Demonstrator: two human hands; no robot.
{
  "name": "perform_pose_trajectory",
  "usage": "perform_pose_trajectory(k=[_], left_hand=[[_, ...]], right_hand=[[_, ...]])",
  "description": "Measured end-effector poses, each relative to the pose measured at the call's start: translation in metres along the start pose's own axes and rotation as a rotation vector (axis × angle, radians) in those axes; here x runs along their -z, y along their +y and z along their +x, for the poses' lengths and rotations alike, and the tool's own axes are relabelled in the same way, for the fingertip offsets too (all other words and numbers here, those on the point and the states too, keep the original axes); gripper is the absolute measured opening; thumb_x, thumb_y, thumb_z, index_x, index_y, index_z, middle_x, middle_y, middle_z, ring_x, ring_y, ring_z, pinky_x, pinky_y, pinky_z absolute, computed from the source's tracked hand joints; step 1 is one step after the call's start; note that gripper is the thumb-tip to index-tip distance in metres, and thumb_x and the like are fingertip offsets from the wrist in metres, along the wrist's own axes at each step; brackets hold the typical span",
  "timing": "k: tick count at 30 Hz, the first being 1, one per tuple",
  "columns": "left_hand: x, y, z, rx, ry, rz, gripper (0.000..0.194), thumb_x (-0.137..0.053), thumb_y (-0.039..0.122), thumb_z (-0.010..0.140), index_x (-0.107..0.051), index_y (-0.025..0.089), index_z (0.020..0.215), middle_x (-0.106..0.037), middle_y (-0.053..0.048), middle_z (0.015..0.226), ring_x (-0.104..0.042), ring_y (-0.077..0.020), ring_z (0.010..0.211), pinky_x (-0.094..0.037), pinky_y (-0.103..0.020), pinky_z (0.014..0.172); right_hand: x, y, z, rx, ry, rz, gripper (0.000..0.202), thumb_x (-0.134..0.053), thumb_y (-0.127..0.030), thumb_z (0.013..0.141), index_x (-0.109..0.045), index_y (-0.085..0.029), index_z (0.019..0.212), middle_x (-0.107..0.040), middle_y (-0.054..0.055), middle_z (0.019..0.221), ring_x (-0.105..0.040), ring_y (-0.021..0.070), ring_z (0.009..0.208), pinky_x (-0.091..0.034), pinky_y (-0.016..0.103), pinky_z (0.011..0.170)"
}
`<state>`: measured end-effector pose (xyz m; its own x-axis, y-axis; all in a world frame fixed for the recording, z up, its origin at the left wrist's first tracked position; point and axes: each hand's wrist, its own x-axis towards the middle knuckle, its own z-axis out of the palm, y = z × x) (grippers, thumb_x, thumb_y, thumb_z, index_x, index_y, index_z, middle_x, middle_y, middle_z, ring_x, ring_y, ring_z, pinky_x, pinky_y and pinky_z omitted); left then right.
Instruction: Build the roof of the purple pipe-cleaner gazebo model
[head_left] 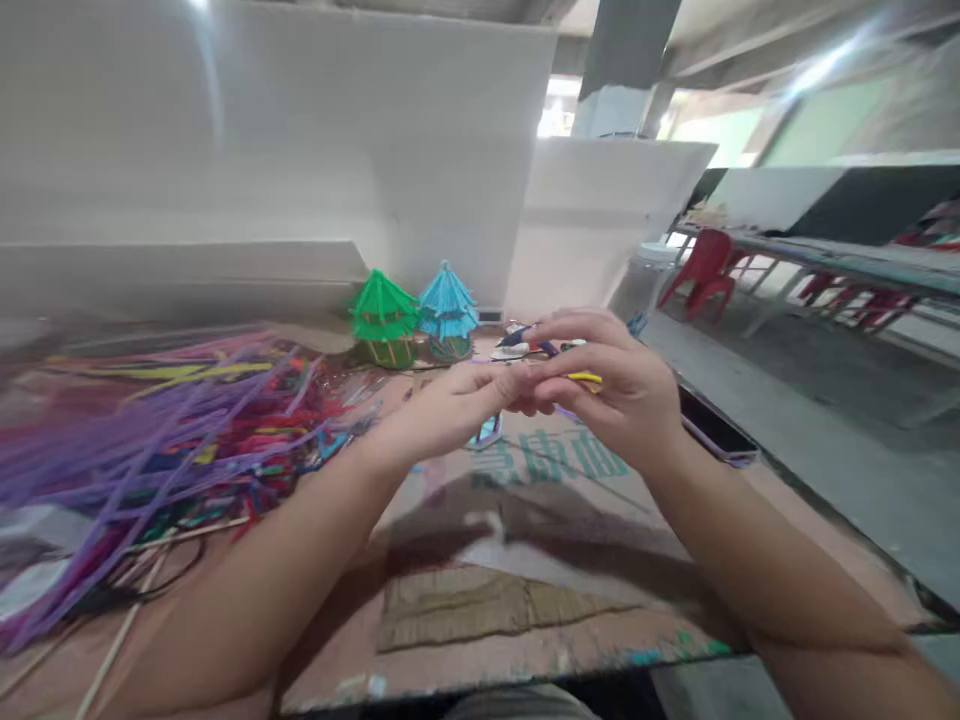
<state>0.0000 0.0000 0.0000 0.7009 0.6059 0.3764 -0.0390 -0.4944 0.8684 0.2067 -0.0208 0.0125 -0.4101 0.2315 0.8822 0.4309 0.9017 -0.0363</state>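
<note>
Yellow slender strip (586,378), curved at its free end, pokes out between the fingers of the right hand, above the middle of the brown-topped counter (330,665). Through the head camera I see both forearms reaching in from the near edge, so the hands meet just in front of me, probably for a steady, close hold. My right hand (628,385) has its fingers curled and seems to grasp the strip. My left hand (480,390) brings its thumb against the fingers where the two hands touch; I cannot tell whether its grip is clenched on anything, since the fingertips hide each other.

Behind stands a tall white panel (262,130), closing off the far side. At my left, a blurred heap of purple, red and yellow strips (150,450) crowds the left forearm and limits room there. Brown corrugated cardboard (465,605) lies flat near the front edge. Beyond the hands, a green hut-shaped model with a conical roof (384,310) sits beside a light-blue hut-shaped model (448,305), both upright, perhaps set back out of elbow range. Smaller, a pale-blue hexagonal piece (487,432) is partly covered by the left hand.
</note>
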Motion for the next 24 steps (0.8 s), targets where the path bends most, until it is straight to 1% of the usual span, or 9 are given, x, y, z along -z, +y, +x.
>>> perform_pose_trajectory(k=[2,5,8,10,14,16,20,22,24], left_hand=[[-0.003,0.0,0.0,0.041,0.1,-0.038,0.059,-0.063,0.07,0.09,-0.079,0.014,0.091,-0.073,-0.005,0.088,-0.064,-0.0178,0.089,-0.048,-0.026,0.083],[-0.005,-0.001,0.001,0.052,0.206,-0.148,0.046,-0.076,0.061,0.084,-0.078,0.015,0.085,-0.073,-0.003,0.085,-0.064,-0.0161,0.085,-0.047,-0.026,0.081],[-0.003,-0.002,0.001,0.019,0.209,-0.272,0.034,-0.084,0.05,0.08,-0.079,0.017,0.087,-0.073,-0.001,0.088,-0.064,-0.0139,0.083,-0.048,-0.025,0.08],[-0.001,-0.001,0.001,0.018,0.188,-0.29,0.029,-0.086,0.045,0.079,-0.078,0.018,0.085,-0.072,0.0,0.085,-0.063,-0.0127,0.079,-0.048,-0.024,0.078],[0.005,0.006,-0.001,0.008,0.244,-0.27,0.031,-0.089,0.042,0.075,-0.071,0.017,0.073,-0.064,0.002,0.073,-0.057,-0.0102,0.071,-0.046,-0.022,0.069],[0.007,0.009,-0.002,-0.01,0.278,-0.273,0.033,-0.091,0.042,0.073,-0.069,0.017,0.072,-0.063,0.002,0.073,-0.056,-0.01,0.07,-0.044,-0.021,0.067],[0.009,0.009,-0.003,-0.013,0.291,-0.288,0.038,-0.09,0.048,0.073,-0.067,0.017,0.073,-0.062,0.001,0.074,-0.056,-0.0111,0.071,-0.045,-0.022,0.067],[0.008,0.008,-0.003,0.005,0.293,-0.276,0.04,-0.089,0.05,0.073,-0.066,0.017,0.073,-0.062,0.001,0.073,-0.056,-0.0113,0.071,-0.045,-0.022,0.067],[0.008,0.005,-0.001,0.027,0.299,-0.243,0.041,-0.089,0.052,0.074,-0.067,0.017,0.074,-0.062,0.001,0.072,-0.056,-0.0112,0.071,-0.044,-0.022,0.067]], right_hand=[[-0.004,0.002,-0.002,0.053,0.02,-0.031,0.009,-0.069,-0.028,0.097,-0.077,-0.027,0.098,-0.08,0.005,0.108,-0.071,0.0236,0.111,-0.056,0.046,0.101],[-0.008,0.002,-0.003,0.079,-0.013,-0.058,0.019,-0.063,-0.027,0.1,-0.076,-0.027,0.114,-0.08,0.005,0.11,-0.071,0.0238,0.112,-0.056,0.047,0.103],[-0.009,-0.003,-0.003,0.052,-0.102,-0.06,0.029,-0.056,-0.032,0.104,-0.072,-0.025,0.128,-0.079,0.008,0.118,-0.068,0.0253,0.119,-0.054,0.048,0.105],[-0.005,-0.003,-0.003,0.011,-0.156,-0.03,0.037,-0.054,-0.041,0.105,-0.067,-0.024,0.135,-0.075,0.01,0.126,-0.066,0.0261,0.124,-0.051,0.048,0.108],[0.004,0.002,-0.002,-0.106,-0.272,0.056,0.075,-0.067,-0.061,0.092,-0.047,-0.027,0.155,-0.069,0.011,0.137,-0.066,0.0283,0.124,-0.052,0.047,0.106],[0.004,0.005,-0.003,-0.15,-0.344,0.043,0.084,-0.075,-0.055,0.088,-0.039,-0.027,0.159,-0.071,0.011,0.133,-0.067,0.0289,0.121,-0.054,0.046,0.103],[-0.002,0.002,-0.004,-0.246,-0.44,-0.02,0.066,-0.067,-0.022,0.097,-0.042,-0.024,0.157,-0.079,0.005,0.109,-0.073,0.023,0.102,-0.057,0.04,0.094],[-0.003,0.0,-0.004,-0.243,-0.407,-0.005,0.056,-0.062,-0.018,0.099,-0.048,-0.023,0.152,-0.079,0.003,0.103,-0.073,0.0193,0.093,-0.057,0.035,0.089],[-0.003,-0.002,-0.003,-0.184,-0.32,0.0,0.045,-0.06,-0.018,0.1,-0.055,-0.023,0.145,-0.079,0.003,0.105,-0.073,0.0173,0.092,-0.057,0.033,0.088]])
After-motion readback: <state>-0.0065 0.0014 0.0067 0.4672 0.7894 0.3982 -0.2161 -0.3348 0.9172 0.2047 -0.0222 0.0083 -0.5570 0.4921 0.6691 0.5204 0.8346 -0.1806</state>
